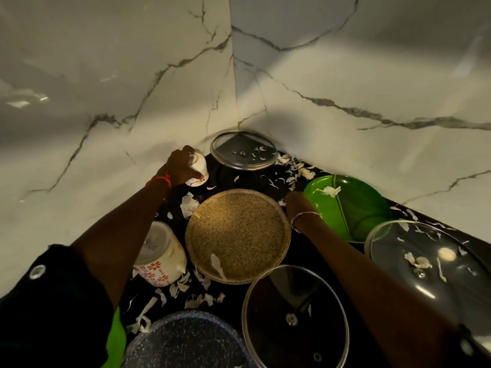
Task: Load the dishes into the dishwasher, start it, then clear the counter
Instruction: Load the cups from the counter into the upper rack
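Currently, likely hazard: mug (199, 168) slipping from left hand (179, 170), tilted grip from side, striking glass lid (243, 152) just beyond fingertips. Left arm stretched toward corner, fingers wrapped round mug. Right hand (295, 204) low, speckled plate (236, 235) left of fingers, green plate (348, 205) right; finger spread hidden.

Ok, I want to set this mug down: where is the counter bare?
Mainly the dark strip between the back glass lid and the speckled plate, a few peels on it. Crowded elsewhere: green plate, front lid, floral jar.
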A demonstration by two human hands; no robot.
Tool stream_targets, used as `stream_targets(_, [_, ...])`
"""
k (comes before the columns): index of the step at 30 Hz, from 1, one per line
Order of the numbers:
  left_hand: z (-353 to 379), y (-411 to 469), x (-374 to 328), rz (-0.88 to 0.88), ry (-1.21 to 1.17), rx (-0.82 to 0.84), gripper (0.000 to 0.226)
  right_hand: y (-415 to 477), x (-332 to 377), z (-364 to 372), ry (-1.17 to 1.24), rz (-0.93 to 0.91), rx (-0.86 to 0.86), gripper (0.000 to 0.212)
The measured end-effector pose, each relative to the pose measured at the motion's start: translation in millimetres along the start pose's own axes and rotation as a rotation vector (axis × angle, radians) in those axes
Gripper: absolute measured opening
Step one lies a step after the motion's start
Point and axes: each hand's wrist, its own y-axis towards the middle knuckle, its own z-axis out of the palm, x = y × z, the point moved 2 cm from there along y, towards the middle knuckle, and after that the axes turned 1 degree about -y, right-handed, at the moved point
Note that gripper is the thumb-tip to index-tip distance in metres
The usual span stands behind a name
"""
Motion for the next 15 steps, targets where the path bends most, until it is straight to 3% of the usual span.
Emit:
stream_targets(3, [-14, -15, -7, 0.015, -0.057, -0.157, 0.085, -10, 4, -5, 0.004, -0.012, 0.007, 0.029])
stream_targets(6, [-32, -39, -19, 0.011, -0.119, -0.232, 0.079, -23, 8, -11, 0.025, -0.036, -0.019, 0.028])
stream_targets(15, [-63, -154, -81, 0.099, -0.248, -0.186, 0.083, -110, 50, -69, 0.137, -0.288, -0.035, 0.063])
